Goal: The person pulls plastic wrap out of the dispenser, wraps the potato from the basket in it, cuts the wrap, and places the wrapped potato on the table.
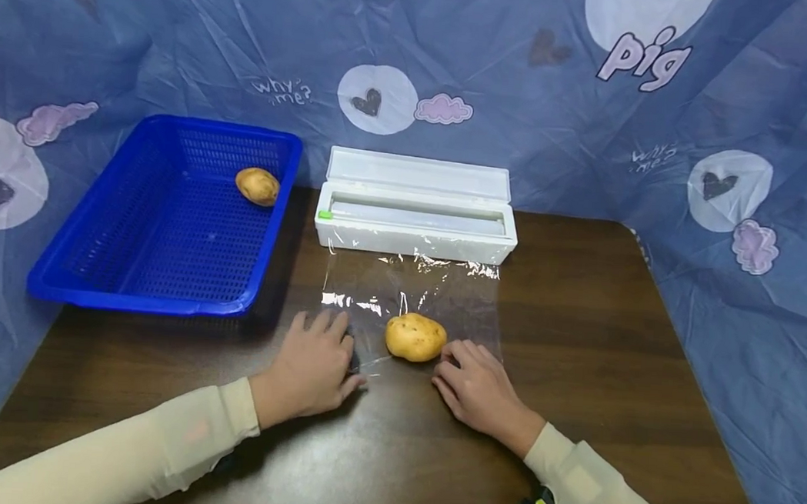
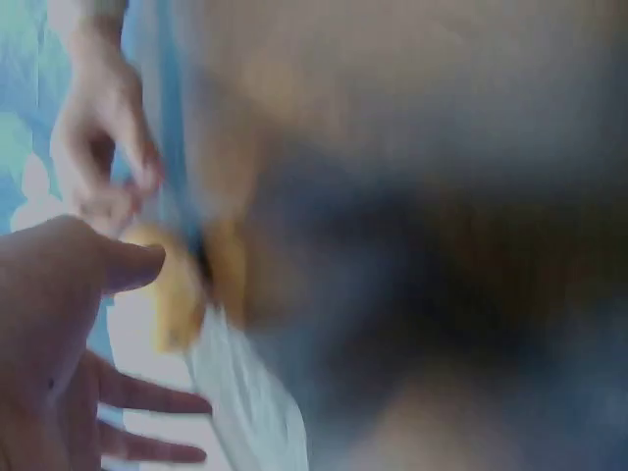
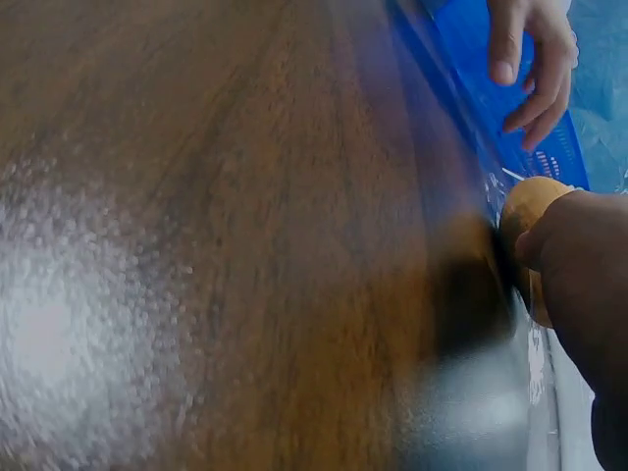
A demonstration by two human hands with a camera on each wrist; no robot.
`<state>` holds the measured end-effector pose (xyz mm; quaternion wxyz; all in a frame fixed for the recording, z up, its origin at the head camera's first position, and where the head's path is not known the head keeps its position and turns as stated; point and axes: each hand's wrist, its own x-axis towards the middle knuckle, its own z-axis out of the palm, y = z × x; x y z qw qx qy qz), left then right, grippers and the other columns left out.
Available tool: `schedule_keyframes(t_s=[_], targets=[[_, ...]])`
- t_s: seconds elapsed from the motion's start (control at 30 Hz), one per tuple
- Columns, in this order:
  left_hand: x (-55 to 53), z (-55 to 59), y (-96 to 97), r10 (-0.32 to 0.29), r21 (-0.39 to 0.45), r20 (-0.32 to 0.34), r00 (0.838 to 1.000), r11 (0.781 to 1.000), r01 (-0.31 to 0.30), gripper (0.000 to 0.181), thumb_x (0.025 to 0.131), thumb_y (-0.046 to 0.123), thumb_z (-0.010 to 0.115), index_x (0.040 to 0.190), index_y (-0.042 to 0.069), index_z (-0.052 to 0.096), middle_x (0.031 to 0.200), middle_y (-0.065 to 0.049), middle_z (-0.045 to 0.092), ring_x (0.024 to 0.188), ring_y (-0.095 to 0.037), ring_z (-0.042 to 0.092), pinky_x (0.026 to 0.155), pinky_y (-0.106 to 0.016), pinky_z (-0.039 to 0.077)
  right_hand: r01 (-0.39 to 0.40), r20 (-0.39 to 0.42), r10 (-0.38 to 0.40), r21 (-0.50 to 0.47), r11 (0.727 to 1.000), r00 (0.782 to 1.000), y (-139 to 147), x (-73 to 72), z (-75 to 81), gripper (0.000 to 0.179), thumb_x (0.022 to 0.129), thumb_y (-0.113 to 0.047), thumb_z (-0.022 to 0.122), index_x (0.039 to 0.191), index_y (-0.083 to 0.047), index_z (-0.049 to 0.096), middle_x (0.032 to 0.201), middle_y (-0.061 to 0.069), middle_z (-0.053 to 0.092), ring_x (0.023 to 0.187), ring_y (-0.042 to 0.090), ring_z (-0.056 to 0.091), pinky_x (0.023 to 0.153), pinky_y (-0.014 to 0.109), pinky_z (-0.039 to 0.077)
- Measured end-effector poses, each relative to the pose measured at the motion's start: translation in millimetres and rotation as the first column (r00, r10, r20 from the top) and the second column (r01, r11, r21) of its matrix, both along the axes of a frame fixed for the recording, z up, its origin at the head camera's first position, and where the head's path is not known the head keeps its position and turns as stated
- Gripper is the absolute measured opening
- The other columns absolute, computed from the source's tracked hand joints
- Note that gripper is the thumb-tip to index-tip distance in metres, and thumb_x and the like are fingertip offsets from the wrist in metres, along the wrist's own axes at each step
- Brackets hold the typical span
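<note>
A yellow potato point(image 1: 415, 337) lies on a sheet of clear plastic wrap point(image 1: 443, 289) on the table. The wrap runs forward from a white dispenser box point(image 1: 418, 234) with its lid raised. My left hand point(image 1: 315, 362) is at the left edge of the wrap, its fingers spread and the thumb pointing toward the potato. Close against the potato's right side, my right hand point(image 1: 475, 383) has loosely bent fingers, thumb and index apart. In the right wrist view its thumb overlaps the potato point(image 3: 531, 201), and the other fingers are hidden.
A blue plastic basket point(image 1: 144, 303) stands at the left, holding another potato point(image 1: 258, 187) near its right wall. The dark wooden table point(image 1: 580, 309) extends to the right of the box. A blue printed cloth point(image 1: 500, 27) hangs behind and along the sides.
</note>
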<state>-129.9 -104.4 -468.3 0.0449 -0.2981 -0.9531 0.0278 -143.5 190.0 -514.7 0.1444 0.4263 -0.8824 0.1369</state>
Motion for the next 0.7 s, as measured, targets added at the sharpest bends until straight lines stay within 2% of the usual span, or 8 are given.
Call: schedule_keyframes(t_s=[0.07,0.13,0.27,0.37,0.43,0.57,0.63,0.7], targets=[[6.7,-3.4,8.1,0.037,-0.007,-0.017,0.999,0.999,-0.037,0.069,0.084,0.072,0.062,0.100,0.005,0.066,0.106,-0.015,0.059,0.099,-0.035,0.057,0.079,-0.054,0.047,0.010,0.013,-0.010,0.004,1.000,1.000,-1,0.0,0.3,0.007,0.089,-0.019,0.075,0.087,-0.014,0.070,0.101,0.003,0.058,0.086,0.020,0.052,0.068,0.034,0.044],[10.4,-9.5,16.0,0.029,0.017,-0.061,0.998,0.999,-0.028,0.070,0.081,0.074,0.064,0.095,0.005,0.062,0.095,-0.012,0.054,0.089,-0.032,0.056,0.069,-0.049,0.048,0.017,0.020,-0.017,0.007,1.000,1.000,-2,0.4,0.0,0.007,0.089,-0.019,0.075,0.087,-0.015,0.070,0.101,0.003,0.058,0.085,0.020,0.052,0.068,0.034,0.044],[7.7,-24.6,28.3,-0.040,0.010,-0.189,0.981,0.999,0.042,0.051,0.084,0.057,0.072,0.088,0.008,0.059,0.087,-0.009,0.049,0.078,-0.027,0.053,0.057,-0.040,0.046,0.017,0.022,-0.017,0.001,1.000,1.000,-3,1.1,-1.6,0.007,0.088,-0.019,0.076,0.087,-0.015,0.070,0.100,0.002,0.057,0.085,0.020,0.052,0.068,0.034,0.044],[3.3,-31.7,32.4,-0.138,-0.040,-0.271,0.953,0.990,0.132,0.025,0.088,0.034,0.069,0.086,0.010,0.061,0.089,-0.008,0.049,0.078,-0.025,0.050,0.053,-0.034,0.043,0.010,0.016,-0.010,-0.012,1.000,1.000,-2,1.9,-3.2,0.008,0.088,-0.019,0.077,0.086,-0.015,0.070,0.100,0.003,0.057,0.084,0.019,0.051,0.067,0.034,0.044],[0.5,-33.1,33.1,-0.221,-0.075,-0.322,0.921,0.975,0.208,0.013,0.089,0.023,0.062,0.087,0.011,0.064,0.097,-0.010,0.052,0.083,-0.025,0.051,0.054,-0.033,0.042,0.012,0.009,-0.012,-0.027,1.000,1.000,-1,2.1,-4.4,0.008,0.087,-0.018,0.077,0.086,-0.015,0.069,0.100,0.004,0.056,0.085,0.020,0.051,0.069,0.035,0.045],[-4.6,-30.9,33.0,-0.335,-0.094,-0.374,0.865,0.941,0.324,0.021,0.094,0.020,0.049,0.090,0.010,0.067,0.115,-0.014,0.055,0.098,-0.029,0.053,0.061,-0.035,0.043,0.016,-0.008,-0.016,-0.067,0.998,1.000,1,1.1,-5.5,0.009,0.084,-0.014,0.078,0.085,-0.012,0.069,0.110,0.011,0.058,0.097,0.026,0.057,0.079,0.042,0.051],[-7.0,-28.9,32.9,-0.354,-0.075,-0.378,0.855,0.933,0.353,0.021,0.093,0.017,0.047,0.089,0.009,0.066,0.118,-0.015,0.055,0.100,-0.029,0.054,0.062,-0.034,0.044,0.019,-0.011,-0.020,-0.082,0.996,1.000,3,-0.3,-4.6,0.009,0.084,-0.014,0.078,0.085,-0.011,0.069,0.118,0.015,0.059,0.106,0.030,0.058,0.085,0.047,0.052],[-9.6,-26.6,33.7,-0.354,-0.043,-0.372,0.858,0.930,0.365,0.017,0.092,0.015,0.049,0.088,0.009,0.064,0.115,-0.014,0.055,0.097,-0.029,0.054,0.060,-0.034,0.044,0.024,-0.008,-0.024,-0.087,0.996,1.000,4,-2.0,-2.9,0.009,0.085,-0.015,0.077,0.086,-0.011,0.069,0.124,0.018,0.058,0.113,0.033,0.058,0.090,0.049,0.051]])
